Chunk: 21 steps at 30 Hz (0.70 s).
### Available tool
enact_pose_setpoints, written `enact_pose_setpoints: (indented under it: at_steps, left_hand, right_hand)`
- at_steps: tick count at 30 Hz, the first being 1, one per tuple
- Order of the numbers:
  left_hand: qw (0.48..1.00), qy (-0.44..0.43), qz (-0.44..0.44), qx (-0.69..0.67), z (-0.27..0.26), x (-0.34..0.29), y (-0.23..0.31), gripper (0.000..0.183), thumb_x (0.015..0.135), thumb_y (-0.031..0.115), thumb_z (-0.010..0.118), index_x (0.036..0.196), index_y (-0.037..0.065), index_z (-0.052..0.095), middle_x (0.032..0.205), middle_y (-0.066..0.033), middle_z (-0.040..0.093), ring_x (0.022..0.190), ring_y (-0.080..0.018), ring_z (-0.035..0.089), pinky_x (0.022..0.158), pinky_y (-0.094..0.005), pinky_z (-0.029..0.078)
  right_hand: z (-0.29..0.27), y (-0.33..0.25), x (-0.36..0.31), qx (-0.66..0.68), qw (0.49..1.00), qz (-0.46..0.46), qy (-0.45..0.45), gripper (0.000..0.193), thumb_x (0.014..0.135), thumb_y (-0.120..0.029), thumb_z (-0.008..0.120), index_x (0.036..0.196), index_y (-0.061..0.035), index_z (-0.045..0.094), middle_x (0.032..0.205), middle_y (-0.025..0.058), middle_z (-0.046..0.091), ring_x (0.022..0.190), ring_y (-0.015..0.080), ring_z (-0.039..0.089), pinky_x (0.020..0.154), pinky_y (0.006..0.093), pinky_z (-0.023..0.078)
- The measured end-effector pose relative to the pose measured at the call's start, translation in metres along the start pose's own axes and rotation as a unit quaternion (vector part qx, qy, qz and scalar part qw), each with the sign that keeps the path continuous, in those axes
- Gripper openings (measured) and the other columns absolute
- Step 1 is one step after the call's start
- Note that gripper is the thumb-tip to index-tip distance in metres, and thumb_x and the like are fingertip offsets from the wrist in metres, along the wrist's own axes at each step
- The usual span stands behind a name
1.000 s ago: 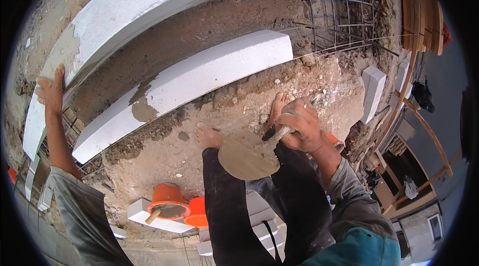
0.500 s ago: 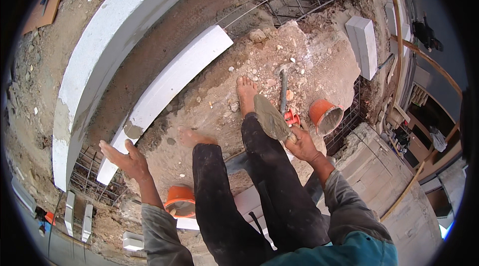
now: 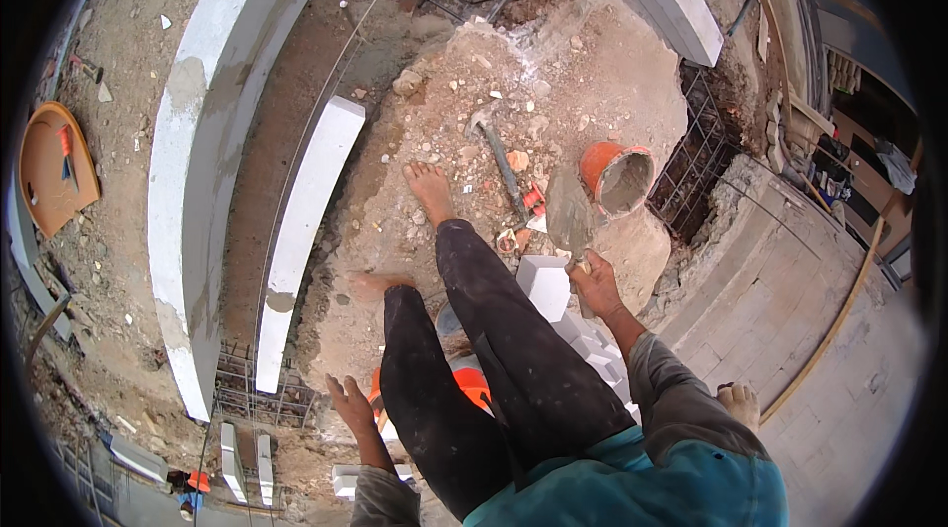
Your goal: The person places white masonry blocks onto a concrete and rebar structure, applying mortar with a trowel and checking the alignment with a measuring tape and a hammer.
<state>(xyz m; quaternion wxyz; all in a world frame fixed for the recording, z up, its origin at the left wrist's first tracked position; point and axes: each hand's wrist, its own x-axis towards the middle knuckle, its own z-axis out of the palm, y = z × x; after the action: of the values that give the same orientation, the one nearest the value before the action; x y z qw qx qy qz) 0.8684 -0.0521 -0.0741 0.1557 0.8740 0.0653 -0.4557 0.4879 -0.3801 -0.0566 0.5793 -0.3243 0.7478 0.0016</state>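
Observation:
My right hand (image 3: 596, 286) grips a trowel (image 3: 569, 215) by its handle. Its mortar-smeared blade points away from me, beside an orange bucket (image 3: 590, 167) holding grey mortar. My left hand (image 3: 353, 408) holds nothing, its fingers apart, low on the left near another orange bucket (image 3: 472, 386) partly hidden by my legs. To the left runs a low row of white blocks (image 3: 314, 231) with a grey mortar smear near its closer end. A hammer (image 3: 501, 163) lies on the rubble ahead, its handle end near a red reel (image 3: 533, 199).
A taller white block wall (image 3: 188, 231) stands further left, with an orange pan (image 3: 84, 189) beyond it. Steel rebar cages (image 3: 697, 147) lie in trenches. White blocks (image 3: 543, 287) sit by my right leg; another block (image 3: 670, 1) stands far right. A string stretches along the low row.
My view has turned and shifted. My right hand has brought the trowel from beside my foot to the mortar bucket. My left hand has drawn back from the low block row.

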Motion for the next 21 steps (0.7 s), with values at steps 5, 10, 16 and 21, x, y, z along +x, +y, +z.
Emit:
enact_pose_setpoints:
  at_steps: [5, 10, 16, 21]
  left_hand:
    - [0.999, -0.016, -0.031, 0.005, 0.003, -0.037, 0.052, 0.063, 0.099, 0.019, 0.049, 0.151, -0.006, 0.024, 0.152, -0.0329, 0.031, 0.139, -0.0391, 0.039, 0.111, -0.0421, 0.037]
    - [0.998, -0.021, 0.038, 0.041, 0.031, -0.059, 0.058, 0.06, 0.098, 0.021, 0.05, 0.145, -0.013, 0.033, 0.143, -0.0339, 0.043, 0.134, -0.0379, 0.047, 0.109, -0.0388, 0.038]
    - [0.996, -0.07, 0.049, -0.006, 0.042, -0.076, 0.054, 0.057, 0.099, 0.021, 0.051, 0.143, -0.012, 0.036, 0.139, -0.0292, 0.05, 0.129, -0.0329, 0.051, 0.107, -0.036, 0.04]
    - [0.988, -0.093, 0.027, -0.119, 0.051, -0.077, 0.053, 0.052, 0.1, 0.017, 0.05, 0.142, -0.011, 0.04, 0.136, -0.0257, 0.054, 0.128, -0.0286, 0.053, 0.107, -0.0341, 0.04]
  right_hand:
    - [-0.039, 0.0, 0.0, 0.012, 1.0, 0.021, 0.017, 0.024, 0.091, -0.015, 0.067, 0.111, -0.0052, 0.058, 0.075, -0.0021, 0.058, 0.058, 0.006, 0.052, 0.053, 0.0243, 0.046]
    - [-0.056, -0.013, 0.01, -0.007, 1.0, -0.009, -0.021, 0.029, 0.091, -0.015, 0.067, 0.115, -0.0035, 0.057, 0.076, -0.0014, 0.059, 0.057, 0.0053, 0.051, 0.052, 0.0234, 0.044]
    - [-0.058, -0.03, 0.012, -0.075, 0.995, 0.003, -0.067, 0.036, 0.09, -0.017, 0.067, 0.12, 0.0003, 0.056, 0.082, 0.0002, 0.062, 0.062, 0.0063, 0.055, 0.055, 0.0245, 0.046]
    - [-0.052, -0.035, 0.001, -0.111, 0.991, -0.018, -0.076, 0.048, 0.089, -0.02, 0.07, 0.126, 0.0062, 0.052, 0.067, 0.0008, 0.058, 0.053, 0.0072, 0.053, 0.05, 0.0251, 0.045]
